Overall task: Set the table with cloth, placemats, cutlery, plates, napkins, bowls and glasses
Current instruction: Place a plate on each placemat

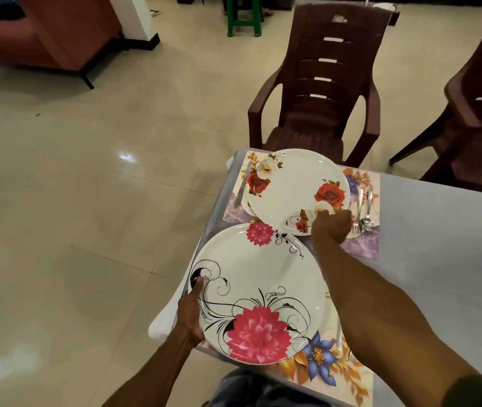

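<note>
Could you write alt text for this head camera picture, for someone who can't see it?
The right hand sets a rose plate on a placemat; the left hand holds a pink-flower plate. Brown chairs stand behind.

Brown plastic armchair [319, 92] with slatted back at far edge of surface, seat facing it. Second brown plastic chair [480, 113] to its right, cut off by frame edge. Glossy cream floor tiles [87, 186] fill left side, showing light reflections. Green plastic stool [244, 14] far back near top centre, only its legs in view. White pillar with dark base [142, 24] left of stool. Reddish-brown furniture on black metal legs [48, 33] in top left corner.
</note>
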